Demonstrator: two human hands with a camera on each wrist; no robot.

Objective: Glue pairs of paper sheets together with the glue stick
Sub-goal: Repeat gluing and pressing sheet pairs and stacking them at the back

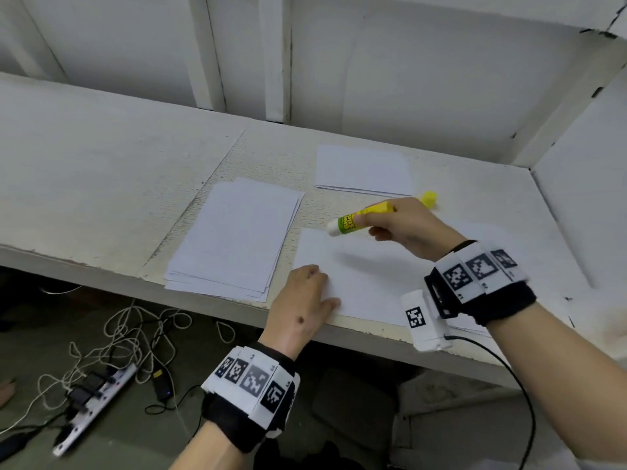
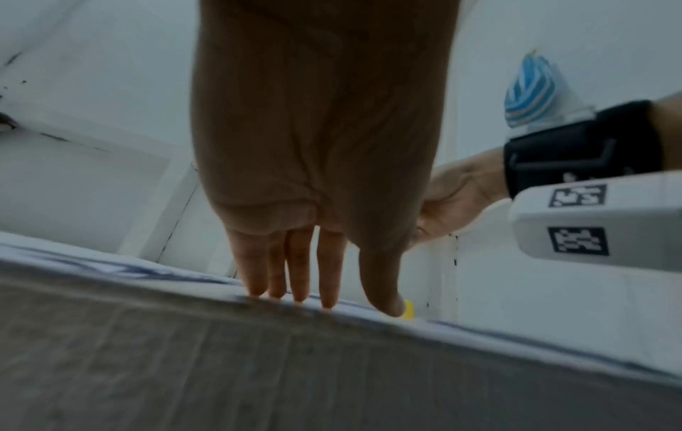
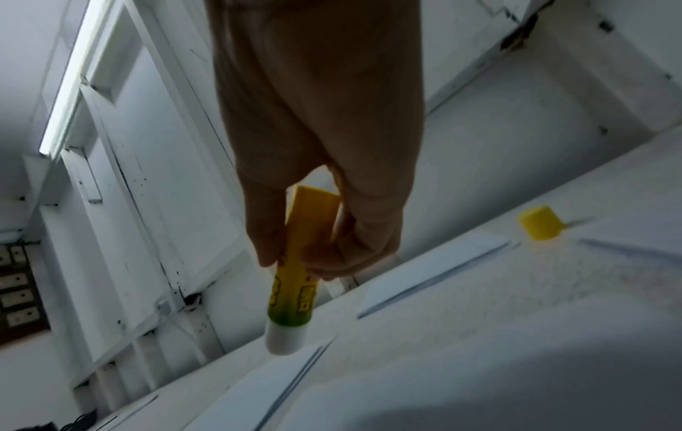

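Note:
A white paper sheet (image 1: pixel 366 283) lies at the front edge of the white bench (image 1: pixel 101 157). My left hand (image 1: pixel 305 300) rests on the sheet's near-left corner with straight fingers (image 2: pixel 295 271) pressing it flat. My right hand (image 1: pixel 403 225) grips an uncapped yellow glue stick (image 1: pixel 359 218), its white tip just above the sheet's far-left corner. In the right wrist view the glue stick (image 3: pixel 295 274) points down at the paper. Its yellow cap (image 1: pixel 429 198) lies on the bench behind my right hand.
A stack of white sheets (image 1: pixel 234 239) lies to the left of the working sheet. A smaller pile of paper (image 1: pixel 363 169) sits further back. White wall panels (image 1: pixel 424 79) close off the back and right. Cables and a power strip (image 1: pixel 95 401) lie on the floor below.

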